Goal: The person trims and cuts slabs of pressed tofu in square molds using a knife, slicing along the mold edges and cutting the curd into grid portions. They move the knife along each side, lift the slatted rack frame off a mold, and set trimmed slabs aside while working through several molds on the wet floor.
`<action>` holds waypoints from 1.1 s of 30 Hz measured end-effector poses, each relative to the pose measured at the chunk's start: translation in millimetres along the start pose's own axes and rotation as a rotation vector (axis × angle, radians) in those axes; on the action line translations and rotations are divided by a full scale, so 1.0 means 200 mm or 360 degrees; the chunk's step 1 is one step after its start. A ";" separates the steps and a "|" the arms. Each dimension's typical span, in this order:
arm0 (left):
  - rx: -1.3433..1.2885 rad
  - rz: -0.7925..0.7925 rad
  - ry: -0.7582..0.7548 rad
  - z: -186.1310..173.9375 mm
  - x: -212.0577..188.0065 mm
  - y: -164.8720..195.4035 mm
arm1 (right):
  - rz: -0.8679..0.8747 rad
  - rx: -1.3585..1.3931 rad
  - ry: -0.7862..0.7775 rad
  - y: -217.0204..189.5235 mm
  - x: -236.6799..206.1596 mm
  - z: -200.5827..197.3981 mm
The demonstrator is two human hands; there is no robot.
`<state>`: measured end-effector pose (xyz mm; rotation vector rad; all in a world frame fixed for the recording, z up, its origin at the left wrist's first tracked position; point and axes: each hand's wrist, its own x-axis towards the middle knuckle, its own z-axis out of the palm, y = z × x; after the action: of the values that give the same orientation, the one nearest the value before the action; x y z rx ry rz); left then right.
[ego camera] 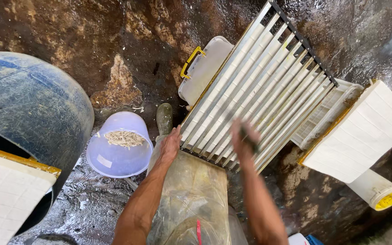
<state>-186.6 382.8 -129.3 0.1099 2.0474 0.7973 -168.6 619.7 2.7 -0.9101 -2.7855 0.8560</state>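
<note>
1. A slatted white frame [259, 86], edged in dark bars, lay tilted across the wet, muddy floor [128, 41], its long axis running from the person's lap at lower left up to the far upper right.
2. The slats ran along that same diagonal, their near ends resting against the plastic apron [191, 195] over the person's knees.
3. The left hand [171, 145] was curled over the frame's near left corner, fingers gripping its edge.
4. The right hand [243, 138], blurred with motion, was closed on a small dark tool [250, 138] pressed to the slats near the lower edge; what kind of tool it was could not be made out.
5. A pale lilac bucket [120, 145] holding a heap of thin pale strips [124, 137] stood just left of the left hand, beside a green rubber boot [164, 118].
6. A white lidded box with a yellow handle [203, 68] lay beneath the frame's far left side.
7. A large blue barrel [32, 109] stood at the far left.
</note>
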 end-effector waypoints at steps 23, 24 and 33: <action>0.0118 -0.0293 0.0005 -0.17 -0.13 0.22 | 0.0349 0.0507 -0.0066 -0.09 -0.84 -0.09; 0.0127 -0.0385 0.0043 -0.17 -0.15 0.23 | 0.0258 0.0513 0.0023 0.00 -0.89 -0.20; -0.1241 0.0250 -0.0641 -0.05 -0.78 0.60 | 0.0591 -0.0076 0.0473 0.49 -0.92 -0.89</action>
<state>-130.4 414.8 56.6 -0.0121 1.2590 1.4833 76.8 667.5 115.2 -1.4600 -2.4298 0.6289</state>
